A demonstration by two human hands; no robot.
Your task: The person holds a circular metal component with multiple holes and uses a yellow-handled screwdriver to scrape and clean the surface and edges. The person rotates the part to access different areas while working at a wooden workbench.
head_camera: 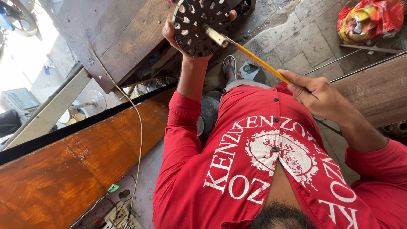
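Observation:
My left hand (176, 36) grips a round dark metal disc with many slots around its rim (199, 25), holding it up in front of me over the wooden table edge. My right hand (316, 95) holds a thin yellow-handled brush (258, 61) by its far end. The brush's metal ferrule and tip (214, 36) rest against the face of the disc near its centre. Both arms wear red sleeves.
A dark wooden tabletop (123, 29) lies at the top left, an orange-brown wooden panel (76, 165) at the lower left with a white cable (137, 127) across it. Another wooden board (377, 89) is at the right. A colourful bag (366, 19) sits on the stone floor.

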